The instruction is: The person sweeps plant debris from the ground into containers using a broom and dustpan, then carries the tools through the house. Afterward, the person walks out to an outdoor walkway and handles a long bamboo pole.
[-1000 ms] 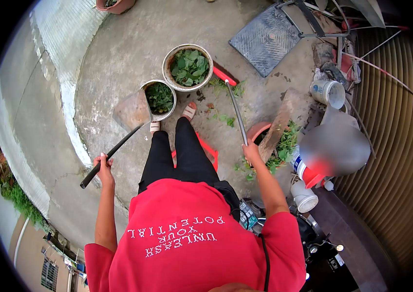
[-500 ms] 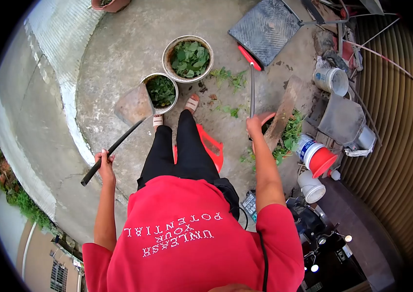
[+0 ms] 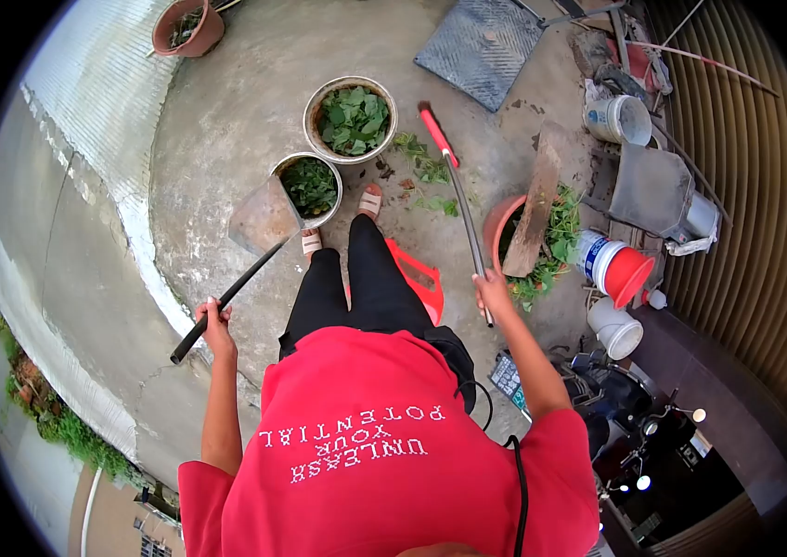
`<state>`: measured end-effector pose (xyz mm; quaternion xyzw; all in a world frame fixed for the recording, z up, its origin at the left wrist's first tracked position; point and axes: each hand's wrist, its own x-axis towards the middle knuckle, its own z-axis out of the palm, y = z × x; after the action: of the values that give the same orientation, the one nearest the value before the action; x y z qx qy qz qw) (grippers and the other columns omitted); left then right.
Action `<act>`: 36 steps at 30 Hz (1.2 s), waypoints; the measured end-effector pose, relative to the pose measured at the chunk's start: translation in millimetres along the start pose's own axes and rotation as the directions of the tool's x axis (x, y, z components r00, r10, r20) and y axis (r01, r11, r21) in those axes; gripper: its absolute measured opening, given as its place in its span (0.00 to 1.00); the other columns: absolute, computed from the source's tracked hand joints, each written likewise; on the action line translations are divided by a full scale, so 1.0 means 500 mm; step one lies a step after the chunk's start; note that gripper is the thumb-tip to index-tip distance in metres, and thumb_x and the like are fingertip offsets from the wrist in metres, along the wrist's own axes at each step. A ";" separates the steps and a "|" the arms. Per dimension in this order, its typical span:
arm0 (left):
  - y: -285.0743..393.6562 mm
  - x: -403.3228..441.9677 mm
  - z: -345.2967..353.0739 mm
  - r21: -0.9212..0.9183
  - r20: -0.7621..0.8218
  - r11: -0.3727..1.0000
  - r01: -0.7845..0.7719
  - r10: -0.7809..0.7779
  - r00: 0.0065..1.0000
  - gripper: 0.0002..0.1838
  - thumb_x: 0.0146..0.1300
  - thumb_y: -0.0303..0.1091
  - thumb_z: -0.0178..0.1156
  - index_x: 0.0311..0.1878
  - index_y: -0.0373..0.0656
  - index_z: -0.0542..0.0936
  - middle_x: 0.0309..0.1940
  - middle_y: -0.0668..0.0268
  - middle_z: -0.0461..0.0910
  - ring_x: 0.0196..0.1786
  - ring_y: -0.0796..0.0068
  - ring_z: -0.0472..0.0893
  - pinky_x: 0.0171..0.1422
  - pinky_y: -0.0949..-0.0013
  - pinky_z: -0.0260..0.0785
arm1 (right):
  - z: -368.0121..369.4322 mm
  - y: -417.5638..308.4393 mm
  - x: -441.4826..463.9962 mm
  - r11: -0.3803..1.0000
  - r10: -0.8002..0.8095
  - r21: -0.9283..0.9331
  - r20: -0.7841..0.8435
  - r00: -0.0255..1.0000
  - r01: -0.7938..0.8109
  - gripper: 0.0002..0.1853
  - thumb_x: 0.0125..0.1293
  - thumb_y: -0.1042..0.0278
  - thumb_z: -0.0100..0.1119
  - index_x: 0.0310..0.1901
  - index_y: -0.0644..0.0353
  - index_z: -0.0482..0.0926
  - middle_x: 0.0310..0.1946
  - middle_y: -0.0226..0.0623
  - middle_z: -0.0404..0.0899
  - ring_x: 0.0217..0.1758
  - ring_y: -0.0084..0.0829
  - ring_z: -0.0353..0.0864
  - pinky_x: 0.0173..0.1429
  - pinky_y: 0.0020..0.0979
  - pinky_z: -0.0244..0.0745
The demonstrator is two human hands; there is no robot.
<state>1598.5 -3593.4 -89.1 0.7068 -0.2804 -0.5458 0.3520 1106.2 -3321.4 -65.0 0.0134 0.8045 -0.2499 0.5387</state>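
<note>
My left hand (image 3: 216, 327) is closed round the black handle of a long-handled dustpan (image 3: 264, 219). Its flat, dull pan touches or overlaps the side of the smaller bucket (image 3: 338, 197), which has dark green leaves (image 3: 308, 186) in it. In my right hand (image 3: 494, 291) is the metal shaft of a broom (image 3: 461, 197). The broom's red head (image 3: 438, 136) points away from me over the concrete, beside loose green leaves and stems (image 3: 423, 165). Behind the smaller bucket stands a larger bucket (image 3: 310, 139), also holding green leaves (image 3: 354, 121).
A red plastic stool (image 3: 426, 288) is by my legs. On the right, a wooden plank (image 3: 536, 204) lies across a planter (image 3: 496, 226) near leafy stems (image 3: 561, 243). Beyond are several buckets (image 3: 616, 267) along corrugated metal (image 3: 746, 176). A grey ribbed plate (image 3: 482, 51) lies ahead.
The broom head has swung left, away from the grey ribbed plate, and its shaft now slants more. The dustpan stays beside the smaller bucket. The whole view has shifted slightly.
</note>
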 end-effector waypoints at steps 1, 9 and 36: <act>0.000 0.000 -0.002 -0.010 0.011 1.000 -0.001 0.001 1.000 0.11 0.65 0.38 0.55 0.35 0.43 0.66 0.29 0.67 0.70 0.22 0.82 0.66 0.40 0.70 0.74 | 0.013 -0.017 0.013 0.980 0.035 0.194 0.036 0.999 -0.041 0.08 0.63 0.62 0.53 0.36 0.57 0.68 0.14 0.27 0.65 0.08 0.21 0.62 0.10 0.24 0.57; 0.013 -0.014 0.001 0.014 0.098 0.999 0.036 -0.037 0.995 0.10 0.66 0.39 0.54 0.35 0.46 0.66 0.33 0.68 0.71 0.25 0.81 0.67 0.46 0.68 0.71 | 0.149 -0.062 0.167 0.972 -0.067 0.233 0.108 0.992 0.040 0.08 0.61 0.65 0.55 0.36 0.58 0.69 0.16 0.30 0.68 0.10 0.22 0.65 0.13 0.27 0.64; 0.007 0.005 -0.011 0.004 0.082 1.000 0.016 -0.016 0.996 0.11 0.65 0.39 0.55 0.35 0.45 0.66 0.32 0.68 0.71 0.24 0.81 0.68 0.44 0.69 0.71 | 0.118 -0.013 0.260 0.915 -0.090 -0.396 -0.013 0.996 0.077 0.18 0.61 0.57 0.54 0.34 0.69 0.73 0.15 0.43 0.74 0.15 0.37 0.76 0.23 0.38 0.73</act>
<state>1604.2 -3596.4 -86.6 0.6865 -0.2898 -0.5769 0.3345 1100.6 -3383.9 -193.3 -0.1262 0.8463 -0.1049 0.5069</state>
